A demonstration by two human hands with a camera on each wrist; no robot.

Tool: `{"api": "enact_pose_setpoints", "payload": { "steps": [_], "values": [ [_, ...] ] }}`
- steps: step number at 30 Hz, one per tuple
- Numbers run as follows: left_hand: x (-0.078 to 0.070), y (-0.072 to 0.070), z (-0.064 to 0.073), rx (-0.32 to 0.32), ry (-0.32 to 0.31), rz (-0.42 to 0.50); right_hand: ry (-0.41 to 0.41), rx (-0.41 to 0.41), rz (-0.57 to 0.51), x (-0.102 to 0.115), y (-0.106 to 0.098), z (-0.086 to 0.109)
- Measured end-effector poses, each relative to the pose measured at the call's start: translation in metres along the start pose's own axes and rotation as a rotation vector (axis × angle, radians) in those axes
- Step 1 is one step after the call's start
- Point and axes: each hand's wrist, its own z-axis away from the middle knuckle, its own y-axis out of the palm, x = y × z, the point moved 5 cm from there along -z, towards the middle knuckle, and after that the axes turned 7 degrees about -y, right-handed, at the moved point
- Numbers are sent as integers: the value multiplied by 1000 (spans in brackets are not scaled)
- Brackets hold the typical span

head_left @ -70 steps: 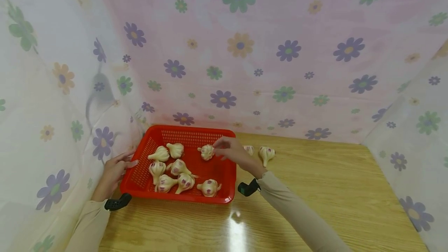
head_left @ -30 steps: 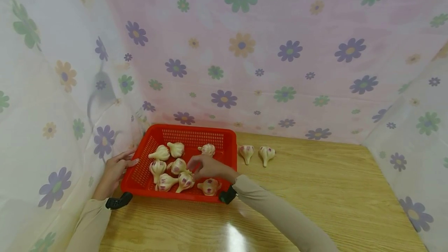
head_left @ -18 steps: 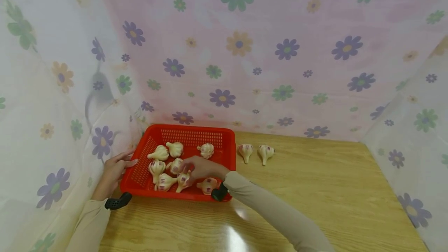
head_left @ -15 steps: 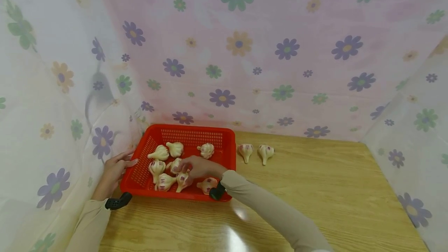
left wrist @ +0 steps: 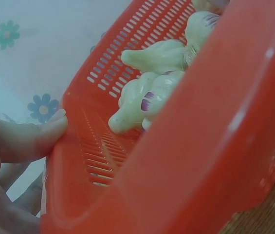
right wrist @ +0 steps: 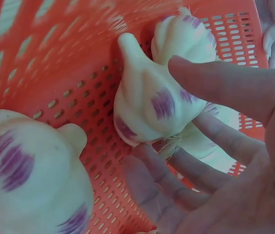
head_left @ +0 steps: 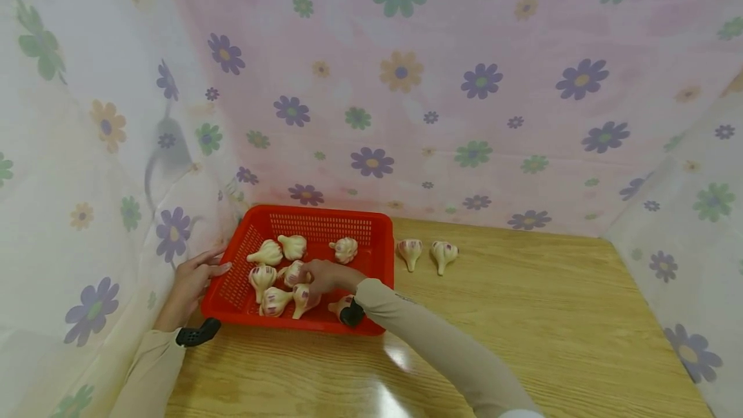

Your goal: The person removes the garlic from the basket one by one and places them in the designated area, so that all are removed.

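My left hand [head_left: 191, 286] grips the left rim of a red plastic basket [head_left: 380, 276], its thumb [left wrist: 35, 139] over the edge and the other fingers against the outside. Inside lie several garlic bulbs, cream with purple streaks. The right hand [head_left: 331, 276] reaches in among those near the front middle. In the right wrist view its thumb and loosely bent fingers spread around one garlic bulb [right wrist: 147, 97], stem pointing away from the palm. Another bulb [right wrist: 35, 170] lies apart from the fingers. Below the right wrist a bulb [head_left: 338, 307] is partly covered by the black wrist camera [head_left: 351, 313].
Two more garlic bulbs, one [head_left: 410, 254] closer to the basket and one [head_left: 444, 257] farther right, lie on the wooden table [head_left: 540, 315]. Flowered cloth [head_left: 429, 82] hangs behind and at both sides. One bulb [head_left: 345, 249] sits alone at the basket's back right.
My right hand has left the bulb at the basket's back right and moved forward and left to the front-middle bulbs, shifting slightly farther left lately. The left hand stays on the rim.
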Motion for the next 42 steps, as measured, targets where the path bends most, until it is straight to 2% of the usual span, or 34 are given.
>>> {"api": "enact_pose_setpoints", "payload": {
  "steps": [10,20,29,38,42],
  "values": [
    [0,1,0,-3,-2,8,54,27,-41,-12,4,-5],
    [2,-1,0,-3,-26,58,43,45,-55,-18,8,-8],
    [3,-1,1,-4,-2,12,13,35,-109,-23,7,-8],
    [1,0,0,-1,22,27,-72,36,-168,-24,5,-6],
    [1,0,0,-11,24,20,-81,27,-189,-23,4,-5]
  ]
}}
